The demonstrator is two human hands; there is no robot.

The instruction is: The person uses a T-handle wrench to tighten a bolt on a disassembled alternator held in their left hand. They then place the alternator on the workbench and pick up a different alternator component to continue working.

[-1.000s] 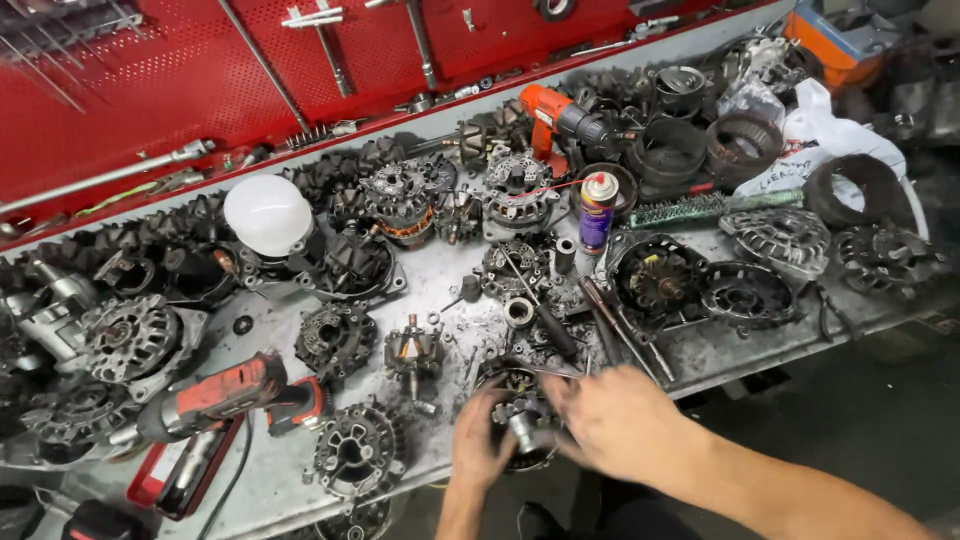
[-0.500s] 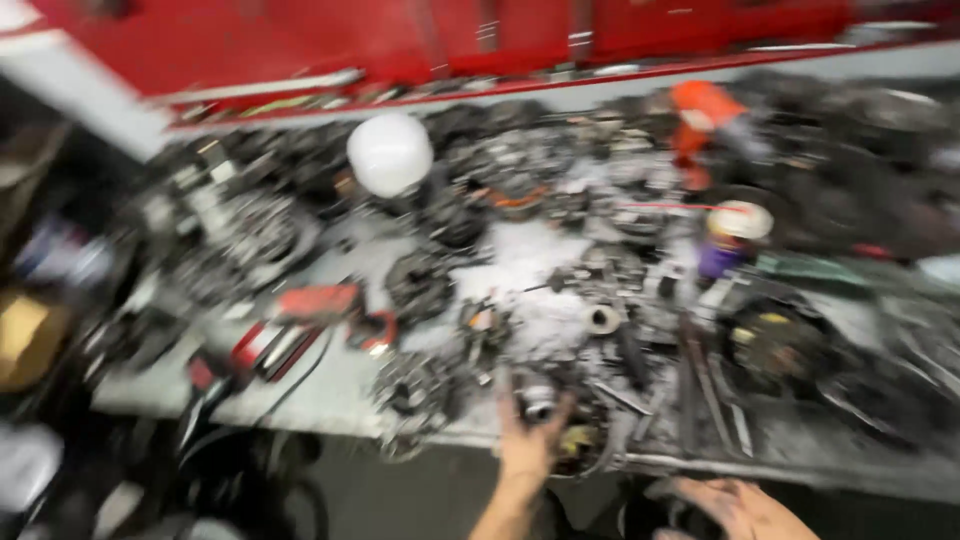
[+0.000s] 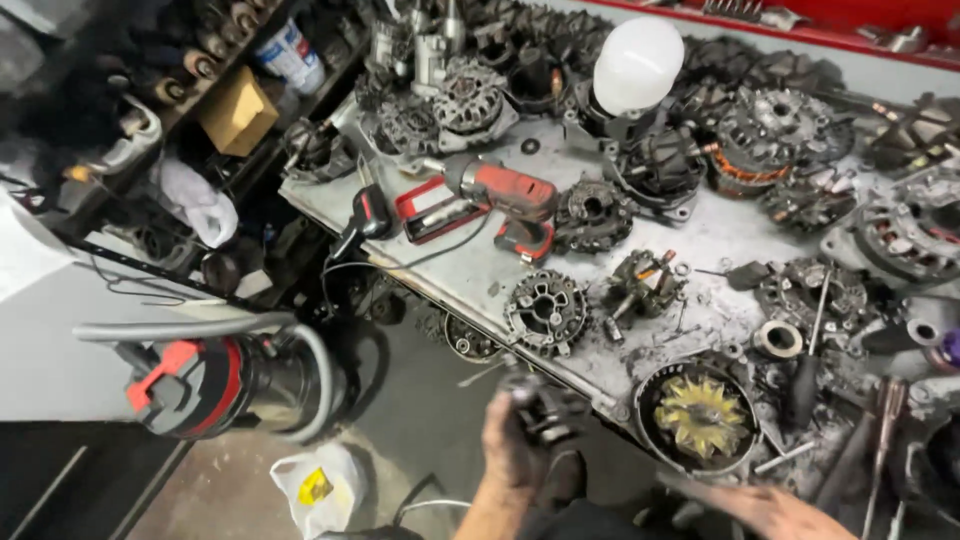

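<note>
My left hand (image 3: 508,445) is closed around a small dark metal alternator part (image 3: 545,405), held off the bench's front edge above the floor. My right hand (image 3: 775,508) rests low at the bottom right, fingers spread and holding nothing, just below a round housing with a yellowish fan (image 3: 700,415) on the bench. An alternator end cover (image 3: 546,311) and a rotor piece (image 3: 640,285) lie on the grey workbench (image 3: 470,275) just beyond my left hand.
A red cordless drill (image 3: 500,195) and a white lamp globe (image 3: 637,65) sit among several alternator parts. A red and black vacuum (image 3: 230,385) with a grey hose stands on the floor at left, a plastic bag (image 3: 320,488) beside it. Shelves (image 3: 230,90) hold boxes.
The view has swung left and down, off the red tool wall and towards the floor. My left hand has drawn the metal part back from the bench; my right hand has dropped away from it.
</note>
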